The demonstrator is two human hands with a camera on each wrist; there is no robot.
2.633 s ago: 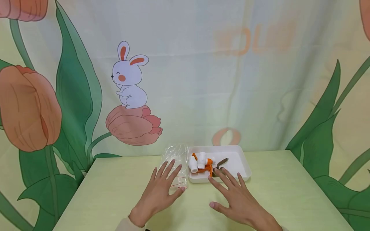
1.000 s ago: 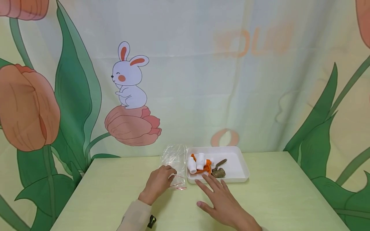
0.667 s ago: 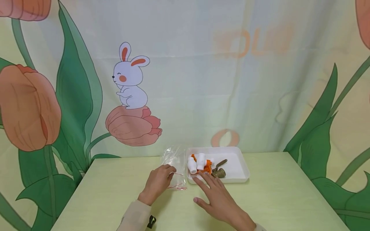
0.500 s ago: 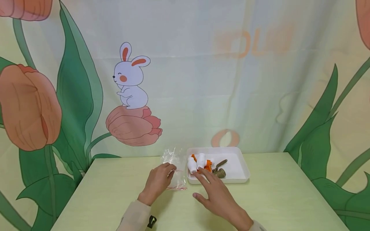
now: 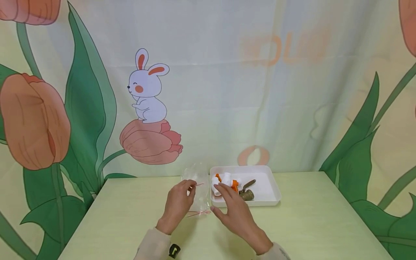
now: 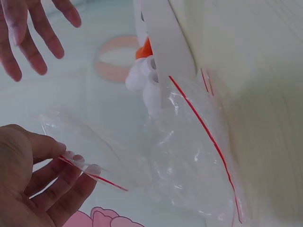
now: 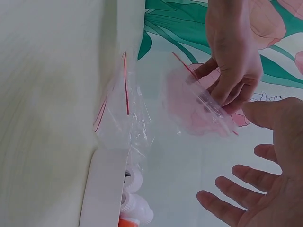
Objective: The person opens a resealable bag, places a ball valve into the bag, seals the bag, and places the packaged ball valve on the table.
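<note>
My left hand [image 5: 177, 204] pinches a clear zip-lock bag [image 6: 97, 146] by its red-striped edge between thumb and fingers. That bag is lifted off the other zip-lock bags [image 6: 189, 165], which lie on the table left of a white tray [image 5: 268, 180]. My right hand [image 5: 238, 216] hovers near the tray's front left corner, fingers spread and holding nothing. It hides some of the tray's contents. Inside the tray, white plastic valves [image 5: 228, 177] with orange handles [image 5: 235, 185] fill the left side. Beside them lies a brass-coloured valve [image 5: 247, 195] with a lever.
The pale green table [image 5: 312, 213] extends to both sides and in front of the tray. Behind it hangs a printed curtain [image 5: 208, 90] with tulips and a rabbit. A black strap piece [image 5: 174, 250] shows by the left sleeve.
My left hand has come down to the bags, its fingers closing on one and raising it. My right hand has moved left, from over the tray's middle to its left part.
</note>
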